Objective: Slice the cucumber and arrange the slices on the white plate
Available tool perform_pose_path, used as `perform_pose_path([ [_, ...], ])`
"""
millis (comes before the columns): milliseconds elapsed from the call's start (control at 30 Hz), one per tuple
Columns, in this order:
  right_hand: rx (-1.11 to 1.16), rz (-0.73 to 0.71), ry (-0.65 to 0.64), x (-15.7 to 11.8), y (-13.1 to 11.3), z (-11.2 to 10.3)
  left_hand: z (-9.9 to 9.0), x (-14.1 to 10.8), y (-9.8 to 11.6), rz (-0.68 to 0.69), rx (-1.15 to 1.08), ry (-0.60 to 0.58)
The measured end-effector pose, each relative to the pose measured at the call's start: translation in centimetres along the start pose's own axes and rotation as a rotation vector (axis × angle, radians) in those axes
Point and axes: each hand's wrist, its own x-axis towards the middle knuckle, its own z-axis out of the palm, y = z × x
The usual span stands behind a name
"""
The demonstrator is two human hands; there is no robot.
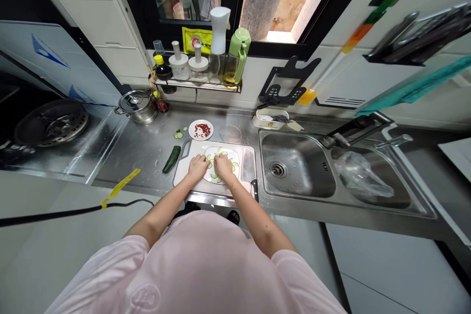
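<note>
The lettering nearest the hands is on a yellow packet [196,39], up on the shelf [200,85] beyond them: dark characters and a round red mark, too small to read. A yellow tag [121,187] on the black cord [66,213], left of the left hand [198,167], also has small, unreadable print. The panel [44,51] farther left shows a blue triangular logo, and the pink shirt [198,265] has a raised emblem whose letters I can't make out.

Both hands are at the white plate [217,180] of pale green slices [234,164]. The left hand is at its left edge, fingers curled narrow; the right hand [223,167] reaches over it with fingers bunched — whether either one grips a slice, I cannot tell.

Under the plate is a cutting board [187,162], its near edge close to the counter's front edge. A knife [254,189] lies along its right side, right of the right hand. Left of the left hand, a dark green cucumber [171,159] lies just beside the board; beyond that hand sits a round plate [192,132] of chopped red pieces [202,130]. Rightward, a narrow strip of steel counter [147,157] separates board and sink [298,164] — the wider stretch lies left of the cucumber.
</note>
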Motion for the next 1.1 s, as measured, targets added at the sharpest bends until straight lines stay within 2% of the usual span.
perform_pose_path([
  [333, 0.017, -0.017, -0.011, -1.1, 0.3, -0.1, 0.0, -0.1, 0.1, -0.002, -0.018, 0.012],
  [833, 0.005, -0.029, 0.002, 0.0, 0.2, 0.2, -0.4, 0.5, 0.4, -0.008, 0.051, 0.002],
  [1100, 0.078, -0.031, 0.014, -0.2, 0.6, -0.1, -0.2, 0.5, 0.3, -0.023, 0.029, -0.003],
])
